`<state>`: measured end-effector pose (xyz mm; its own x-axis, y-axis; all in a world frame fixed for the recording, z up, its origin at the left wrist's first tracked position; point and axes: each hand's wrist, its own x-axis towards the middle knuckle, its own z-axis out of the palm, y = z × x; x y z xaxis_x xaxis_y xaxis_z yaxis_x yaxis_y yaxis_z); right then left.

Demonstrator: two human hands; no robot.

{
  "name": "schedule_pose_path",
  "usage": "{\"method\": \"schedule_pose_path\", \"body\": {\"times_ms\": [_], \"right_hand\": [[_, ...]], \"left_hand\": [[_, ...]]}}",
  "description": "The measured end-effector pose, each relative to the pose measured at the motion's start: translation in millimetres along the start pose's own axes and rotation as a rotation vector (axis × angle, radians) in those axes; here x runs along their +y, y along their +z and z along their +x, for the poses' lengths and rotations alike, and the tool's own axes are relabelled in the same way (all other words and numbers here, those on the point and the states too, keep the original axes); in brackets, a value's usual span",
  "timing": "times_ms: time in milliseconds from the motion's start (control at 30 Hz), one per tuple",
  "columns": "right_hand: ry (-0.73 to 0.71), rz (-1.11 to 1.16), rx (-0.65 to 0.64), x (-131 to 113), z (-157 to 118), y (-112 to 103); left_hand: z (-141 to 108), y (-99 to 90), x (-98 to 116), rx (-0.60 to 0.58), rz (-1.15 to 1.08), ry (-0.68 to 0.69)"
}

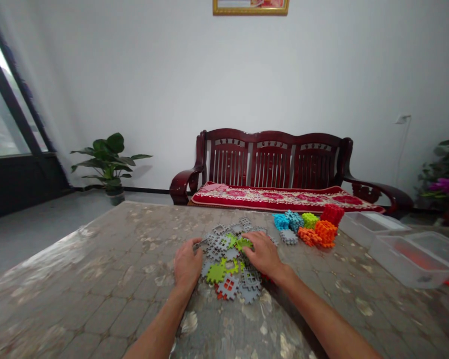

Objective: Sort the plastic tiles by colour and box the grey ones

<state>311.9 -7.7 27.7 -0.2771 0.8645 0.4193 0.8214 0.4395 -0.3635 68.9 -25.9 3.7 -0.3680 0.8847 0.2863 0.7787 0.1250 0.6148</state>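
Note:
A pile of flat interlocking plastic tiles with notched edges lies on the table between my hands, mostly grey (229, 286) with some lime green (216, 273). My left hand (187, 264) is at the pile's left side, closed on a grey tile (199, 244) whose edge sticks out past the fingertips. My right hand (264, 254) reaches over the pile's right side. Its thumb and fingers are closed on a lime-green tile (243, 243). Part of the pile is hidden beneath this hand.
Tile stacks in blue (281, 222), orange (325, 233), red (333, 214) and green (310, 220) stand behind the pile, to the right. Two clear plastic boxes (411, 267) (362, 227) sit at the table's right. Beyond the table (78, 284) is a wooden bench (271, 169).

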Motion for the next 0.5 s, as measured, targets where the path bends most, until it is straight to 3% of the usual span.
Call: {"method": "schedule_pose_path", "body": {"times_ms": [100,233,367,500], "right_hand": [[-0.058,-0.014,-0.082,-29.1,16.3,10.6],[-0.023,-0.157,-0.138,-53.5,29.5,18.8],[-0.004,-0.247,-0.188,-60.5,29.5,23.0],[-0.009,-0.193,-0.123,-56.3,23.9,25.5]], "left_hand": [[-0.9,-2.3,3.1,-0.031,0.055,-0.009],[-0.6,-4.2,4.9,-0.065,0.061,0.005],[-0.2,-4.9,4.8,-0.065,0.058,0.014],[0.2,-4.8,4.3,-0.062,0.067,0.009]]}}
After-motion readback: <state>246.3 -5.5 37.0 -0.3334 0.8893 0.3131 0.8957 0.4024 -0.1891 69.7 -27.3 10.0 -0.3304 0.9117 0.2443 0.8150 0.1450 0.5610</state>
